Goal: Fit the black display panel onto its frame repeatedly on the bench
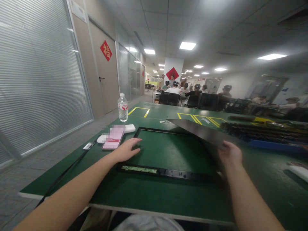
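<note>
A thin dark flat panel (201, 132) is tilted above the table at the right, its near edge gripped by my right hand (231, 155). Below it, a black rectangular frame (175, 174) lies flat, with green table surface showing through its middle. The frame's right side is blurred and partly covered by the panel. Along its near bar runs a green strip (139, 169) resembling a circuit board. My left hand (127, 149) is at the frame's left side, fingers apart and holding nothing. Whether it touches the frame is hard to tell.
Left of the frame, a pink phone (114, 139) lies beside white objects and a black strap (69, 166). A water bottle (123, 109) stands behind them on the green table (149, 195). Dark strips (255, 133) are stacked at the right. Several people sit beyond.
</note>
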`<state>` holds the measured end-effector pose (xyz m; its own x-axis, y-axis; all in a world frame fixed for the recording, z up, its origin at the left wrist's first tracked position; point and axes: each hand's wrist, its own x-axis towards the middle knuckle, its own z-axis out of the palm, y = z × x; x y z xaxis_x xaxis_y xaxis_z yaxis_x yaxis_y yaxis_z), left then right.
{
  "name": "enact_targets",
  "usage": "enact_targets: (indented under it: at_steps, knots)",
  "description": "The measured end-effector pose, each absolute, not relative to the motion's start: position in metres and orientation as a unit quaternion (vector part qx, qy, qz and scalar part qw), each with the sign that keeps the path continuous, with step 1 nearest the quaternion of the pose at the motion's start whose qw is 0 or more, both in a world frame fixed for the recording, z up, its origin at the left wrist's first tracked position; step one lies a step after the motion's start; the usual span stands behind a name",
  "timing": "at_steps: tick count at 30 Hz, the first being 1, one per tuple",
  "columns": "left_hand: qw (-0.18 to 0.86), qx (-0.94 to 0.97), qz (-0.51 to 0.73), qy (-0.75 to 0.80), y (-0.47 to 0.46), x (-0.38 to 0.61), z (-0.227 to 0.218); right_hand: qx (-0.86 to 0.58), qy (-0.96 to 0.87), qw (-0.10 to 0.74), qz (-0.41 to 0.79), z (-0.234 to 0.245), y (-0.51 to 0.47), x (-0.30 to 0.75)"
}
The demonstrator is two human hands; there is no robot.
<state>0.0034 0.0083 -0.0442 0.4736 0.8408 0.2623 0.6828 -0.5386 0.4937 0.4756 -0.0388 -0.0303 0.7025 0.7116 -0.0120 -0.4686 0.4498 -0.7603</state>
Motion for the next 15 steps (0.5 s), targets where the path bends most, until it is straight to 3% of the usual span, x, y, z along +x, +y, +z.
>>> enact_targets:
  at_steps: [3,9,15]
  knots:
    - [0.213,0.793,0.309,0.479,0.012,0.004,-0.045,-0.406,-0.146,0.831,0.352,-0.025,-0.044,0.473]
    - [0.463,0.592,0.463,0.47,0.017,0.008,-0.041,-0.419,-0.165,0.796,0.404,-0.029,-0.047,0.482]
    - [0.652,0.393,0.508,0.403,0.006,0.009,-0.017,-0.456,-0.19,0.775,0.393,-0.032,-0.049,0.48]
